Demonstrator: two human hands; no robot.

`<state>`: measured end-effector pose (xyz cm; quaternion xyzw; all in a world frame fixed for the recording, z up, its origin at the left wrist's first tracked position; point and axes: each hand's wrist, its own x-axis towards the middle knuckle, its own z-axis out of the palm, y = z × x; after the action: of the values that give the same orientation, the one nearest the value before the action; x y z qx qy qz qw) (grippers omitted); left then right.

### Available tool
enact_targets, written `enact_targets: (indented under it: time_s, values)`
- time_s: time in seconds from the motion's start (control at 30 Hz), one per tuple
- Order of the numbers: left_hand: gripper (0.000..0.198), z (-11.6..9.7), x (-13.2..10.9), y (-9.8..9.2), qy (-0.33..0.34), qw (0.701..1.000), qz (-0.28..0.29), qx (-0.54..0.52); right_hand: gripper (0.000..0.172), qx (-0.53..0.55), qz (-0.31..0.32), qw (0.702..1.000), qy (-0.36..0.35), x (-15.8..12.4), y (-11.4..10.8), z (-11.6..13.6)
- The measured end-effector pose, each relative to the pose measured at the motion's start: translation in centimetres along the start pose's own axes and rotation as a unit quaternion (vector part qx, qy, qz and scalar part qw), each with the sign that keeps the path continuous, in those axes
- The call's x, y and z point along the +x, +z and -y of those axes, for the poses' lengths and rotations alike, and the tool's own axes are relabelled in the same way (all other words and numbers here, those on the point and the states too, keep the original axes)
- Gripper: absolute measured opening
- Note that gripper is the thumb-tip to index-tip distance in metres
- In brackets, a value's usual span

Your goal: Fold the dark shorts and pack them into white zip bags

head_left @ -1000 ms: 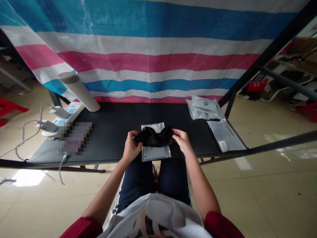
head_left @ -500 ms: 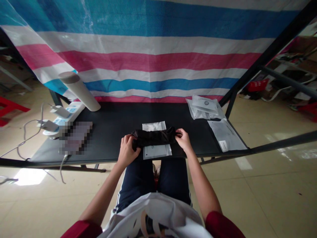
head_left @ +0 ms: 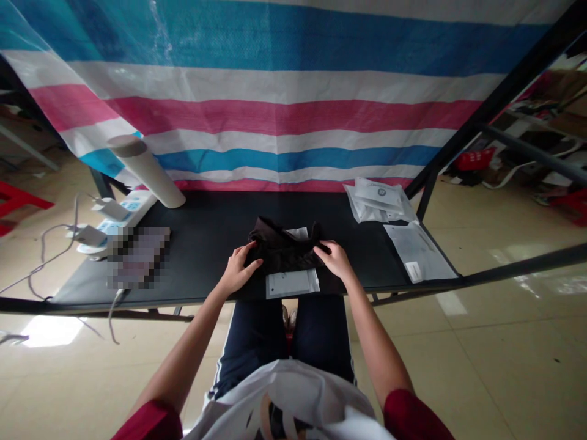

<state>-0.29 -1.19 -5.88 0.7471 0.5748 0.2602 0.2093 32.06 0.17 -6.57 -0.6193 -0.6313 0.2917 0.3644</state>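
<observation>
A dark piece of fabric (head_left: 287, 252), loosely bunched, lies across a pale zip bag (head_left: 293, 283) at the middle of the black tabletop. Its exact kind I cannot make out. My left hand (head_left: 238, 269) is at the fabric's left end, thumb and fingers apart, with the fingertips at its edge. At the other end, my right hand (head_left: 334, 258) pinches the fabric between thumb and fingers. The bag shows below the fabric, and a small part of it above; the rest is covered.
On the right lie several packed bags (head_left: 380, 198) and a flat clear bag (head_left: 419, 250) with a white label. To the left are a white bottle (head_left: 149, 174), a power strip (head_left: 121, 226) with plugs, and a blurred-out phone (head_left: 140, 256) on a cable. Striped sheeting (head_left: 275, 116) hangs behind.
The fabric was a narrow roll; now it is looser, with its upper left part raised and folded back. My left hand's fingers have opened from their grip. My right hand has shifted slightly left.
</observation>
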Motion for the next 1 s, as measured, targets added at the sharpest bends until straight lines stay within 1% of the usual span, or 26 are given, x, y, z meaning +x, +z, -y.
enact_targets:
  time_s: [0.07, 0.1, 0.17, 0.23, 0.33, 0.4, 0.47, 0.53, 0.6, 0.63, 0.7, 0.73, 0.8, 0.87, 0.9, 0.93, 1.0]
  values:
    - [0.051, 0.0, 0.3, 0.1, 0.004, 1.0, -0.011, 0.029, 0.04, -0.065, 0.002, 0.998, -0.028, -0.1, 0.2, 0.1]
    - [0.049, 0.0, 0.5, 0.2, 0.01, 0.999, -0.013, 0.051, 0.037, -0.094, -0.002, 0.995, -0.036, -0.1, 0.4, 0.1]
    - [0.043, 0.0, 1.2, 0.3, 0.018, 0.996, -0.008, 0.084, 0.026, -0.137, -0.018, 0.989, -0.045, 0.1, 0.8, 0.1]
    - [0.039, -0.1, 2.1, 0.4, 0.009, 0.996, -0.007, 0.093, 0.018, -0.16, -0.043, 0.985, -0.051, 0.6, 1.2, 0.1]
    - [0.03, -0.7, 3.4, 0.2, -0.005, 0.995, -0.028, 0.095, 0.014, -0.151, -0.088, 0.982, -0.07, 1.3, 1.6, 0.3]
    - [0.019, -1.4, 3.6, -0.2, 0.005, 0.995, -0.058, 0.075, 0.016, -0.098, -0.119, 0.984, -0.09, 1.6, 1.5, 0.5]
    - [0.011, -2.3, 3.0, -0.8, 0.034, 0.997, -0.073, 0.007, 0.02, 0.005, -0.132, 0.987, -0.095, 1.4, 1.1, 0.8]
    - [0.012, -3.1, 1.9, -1.4, 0.065, 0.992, -0.053, -0.091, 0.023, 0.138, -0.106, 0.982, -0.076, 0.8, 0.4, 1.0]
    - [0.014, -3.5, 0.4, -1.9, 0.077, 0.981, -0.007, -0.177, 0.026, 0.266, -0.062, 0.961, -0.045, 0.0, -0.3, 1.2]
    - [0.016, -3.6, -0.3, -2.0, 0.072, 0.976, 0.013, -0.206, 0.027, 0.317, -0.043, 0.947, -0.029, -0.4, -0.7, 1.2]
    - [0.021, -3.8, -1.3, -1.8, 0.05, 0.972, 0.031, -0.226, 0.03, 0.378, -0.032, 0.925, -0.006, -1.0, -1.1, 1.5]
    - [0.024, -4.0, -1.5, -1.6, 0.037, 0.976, 0.023, -0.214, 0.031, 0.388, -0.034, 0.921, 0.0, -1.1, -1.2, 1.7]
    - [0.026, -4.7, -1.4, -0.8, 0.017, 0.989, -0.028, -0.146, 0.033, 0.372, -0.052, 0.927, 0.001, -1.0, -1.1, 2.2]
    - [0.027, -5.9, -0.7, 0.1, 0.024, 0.994, -0.091, -0.05, 0.036, 0.31, -0.063, 0.949, -0.015, -0.6, -0.4, 2.7]
    - [0.032, -6.5, -0.1, 0.6, 0.035, 0.993, -0.112, -0.002, 0.036, 0.264, -0.06, 0.962, -0.028, -0.3, 0.1, 2.9]
    - [0.041, -7.2, 0.5, 1.2, 0.047, 0.991, -0.121, 0.042, 0.035, 0.21, -0.053, 0.975, -0.043, -0.1, 0.6, 3.0]
    - [0.064, -8.2, 1.6, 2.1, 0.055, 0.986, -0.111, 0.113, 0.032, 0.094, -0.035, 0.992, -0.077, 0.1, 1.8, 2.9]
